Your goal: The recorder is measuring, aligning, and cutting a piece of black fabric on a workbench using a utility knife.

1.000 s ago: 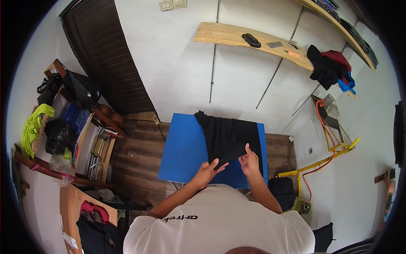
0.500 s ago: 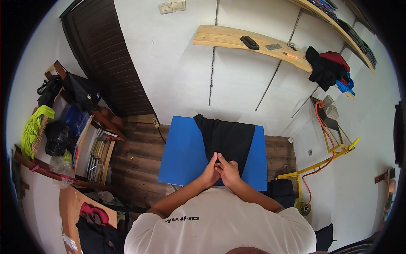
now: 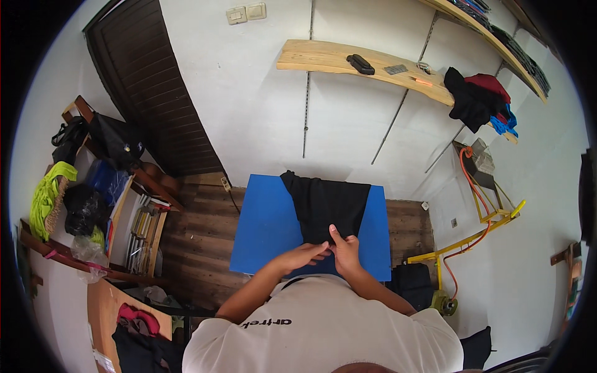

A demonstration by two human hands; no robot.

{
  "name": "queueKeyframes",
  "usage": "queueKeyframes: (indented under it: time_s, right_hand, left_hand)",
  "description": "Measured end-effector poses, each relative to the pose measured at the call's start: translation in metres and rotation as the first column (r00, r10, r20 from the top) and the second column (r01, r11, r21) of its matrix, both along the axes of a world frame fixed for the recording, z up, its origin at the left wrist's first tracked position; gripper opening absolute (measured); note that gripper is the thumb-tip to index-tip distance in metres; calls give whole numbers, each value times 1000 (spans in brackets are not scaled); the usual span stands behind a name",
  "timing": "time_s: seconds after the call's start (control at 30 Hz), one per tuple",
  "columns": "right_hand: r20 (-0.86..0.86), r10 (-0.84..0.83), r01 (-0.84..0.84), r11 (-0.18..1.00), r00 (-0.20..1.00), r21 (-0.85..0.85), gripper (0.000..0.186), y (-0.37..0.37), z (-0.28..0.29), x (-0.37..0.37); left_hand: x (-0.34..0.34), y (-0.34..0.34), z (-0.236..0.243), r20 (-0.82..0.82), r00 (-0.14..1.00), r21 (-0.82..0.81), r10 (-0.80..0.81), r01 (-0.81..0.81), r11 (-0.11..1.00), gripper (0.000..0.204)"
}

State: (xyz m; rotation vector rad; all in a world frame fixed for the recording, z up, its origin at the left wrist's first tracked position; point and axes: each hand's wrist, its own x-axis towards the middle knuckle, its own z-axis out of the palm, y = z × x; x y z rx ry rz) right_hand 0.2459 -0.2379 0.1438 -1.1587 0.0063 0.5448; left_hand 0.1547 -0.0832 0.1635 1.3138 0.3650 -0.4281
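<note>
A black cloth garment (image 3: 328, 205) lies spread over the blue table (image 3: 264, 214), its far edge hanging near the table's back. At the garment's near edge my two hands meet. My left hand (image 3: 301, 256) points to the right with its fingers stretched, their tips close to the other hand. My right hand (image 3: 346, 253) has its thumb raised and its fingers curled inward; whatever they pinch is hidden or too small to make out.
A wooden shelf (image 3: 367, 65) on the back wall carries a black case and piled clothes (image 3: 479, 99). Left stands a rack (image 3: 146, 239) with bags and fabric. A yellow metal frame (image 3: 476, 239) with an orange hose is at the right. A dark door (image 3: 149, 87) is back left.
My fingertips were pressed together; now the hands have parted slightly, the left dropping and turning flatter. The garment's near end no longer shows below my hands.
</note>
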Motion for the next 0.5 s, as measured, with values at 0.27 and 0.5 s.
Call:
queueKeyframes:
  time_s: [0.27, 0.5]
  right_hand:
    - [-109, -85, 77, 994, 990, -74, 39, -14, 8, -2]
    - [-139, -106, 94, 992, 985, -87, 43, -20, -12, 12]
  left_hand:
    - [3, 141, 203, 472, 857, 619, -209, -154, 770, 32]
    - [119, 168, 414, 840, 288, 420, -459, -881, 216, 31]
